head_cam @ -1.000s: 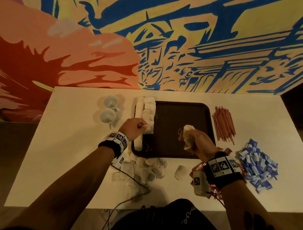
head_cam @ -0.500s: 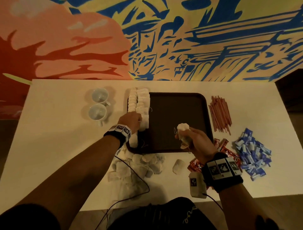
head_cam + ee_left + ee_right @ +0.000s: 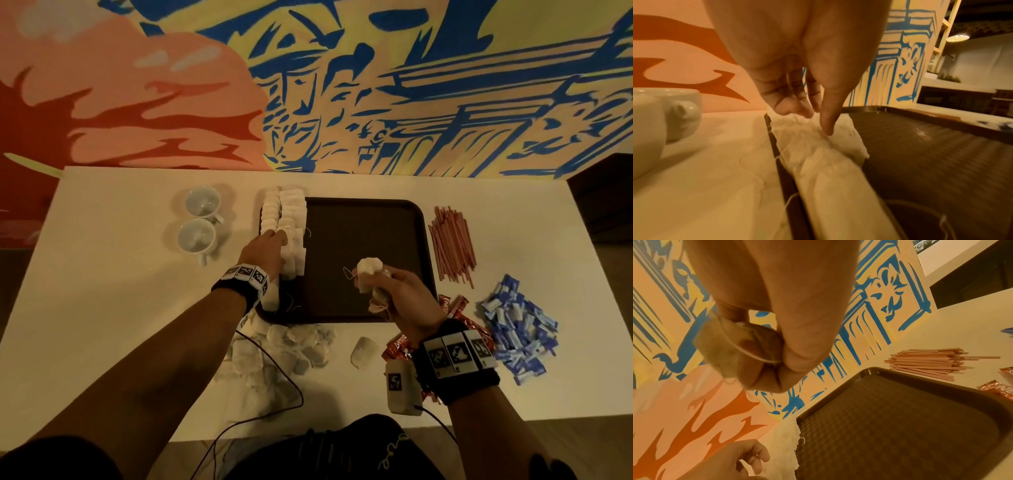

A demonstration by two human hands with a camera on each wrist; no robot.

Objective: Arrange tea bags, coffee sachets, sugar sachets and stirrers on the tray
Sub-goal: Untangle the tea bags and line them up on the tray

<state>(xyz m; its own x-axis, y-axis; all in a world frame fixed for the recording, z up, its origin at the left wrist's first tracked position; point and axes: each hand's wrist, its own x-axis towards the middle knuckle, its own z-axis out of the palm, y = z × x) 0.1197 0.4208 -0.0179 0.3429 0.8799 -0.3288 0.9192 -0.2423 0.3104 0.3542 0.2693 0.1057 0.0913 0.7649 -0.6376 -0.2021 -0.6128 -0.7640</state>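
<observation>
One dark brown tray [image 3: 363,260] sits on the white table [image 3: 102,308], its left edge lined with two adjoining columns of white tea bags [image 3: 291,219]; the individual bags overlap too closely to count. The left hand [image 3: 265,250] rests over the near part of these columns, fingers extended and loosely spread, with the thumb tip touching the top of the bags in the left wrist view; it grasps nothing. The right hand [image 3: 400,294] is held above the tray's near right area, fingers curled tight around a bunch of tea bags [image 3: 369,270], at least two, strings trailing; the exact number cannot be told. A loose heap of tea bags [image 3: 274,349] lies on the table just in front of the tray, with one single tea bag [image 3: 363,353] apart to its right. Two white cups [image 3: 198,222] stand left of the tray. One bundle of red stirrers [image 3: 452,246] lies right of the tray. Red coffee sachets [image 3: 455,305] lie near the right wrist, partly hidden. A pile of blue sugar sachets [image 3: 513,329] lies furthest right.
</observation>
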